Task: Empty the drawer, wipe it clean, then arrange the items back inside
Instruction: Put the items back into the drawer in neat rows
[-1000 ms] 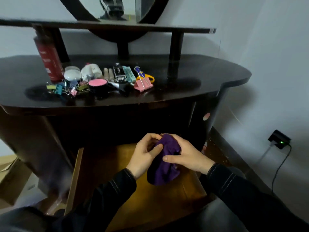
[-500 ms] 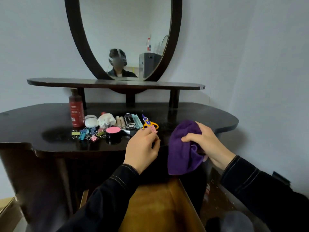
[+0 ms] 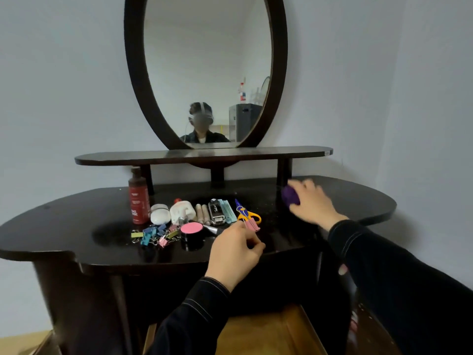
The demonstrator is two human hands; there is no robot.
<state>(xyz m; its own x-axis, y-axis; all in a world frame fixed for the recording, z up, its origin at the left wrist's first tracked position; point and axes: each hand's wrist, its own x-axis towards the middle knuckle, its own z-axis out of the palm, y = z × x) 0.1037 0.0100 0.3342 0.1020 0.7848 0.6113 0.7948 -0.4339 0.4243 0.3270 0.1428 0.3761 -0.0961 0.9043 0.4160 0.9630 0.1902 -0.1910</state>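
My right hand [image 3: 311, 203] holds a bunched purple cloth [image 3: 290, 196] low over the right part of the dark dresser top [image 3: 76, 226]. My left hand [image 3: 234, 253] hovers at the front edge, fingers curled with nothing in them, just below a pink binder clip [image 3: 252, 224]. The drawer's items lie in a group on the top: a red bottle [image 3: 139, 198], white jars [image 3: 160, 213], yellow-handled scissors [image 3: 245, 213], a pink-lidded black pot [image 3: 192, 233] and several coloured binder clips [image 3: 153, 235]. The open wooden drawer [image 3: 266, 331] shows at the bottom, and the part in view holds nothing.
An oval mirror [image 3: 204, 70] stands above a narrow raised shelf [image 3: 204, 155]. A wall closes in on the right. The mirror reflects a person wearing a headset.
My view has risen from the drawer to the dresser top. My right hand carried the purple cloth up from the drawer and out to the right; my left hand let go of it.
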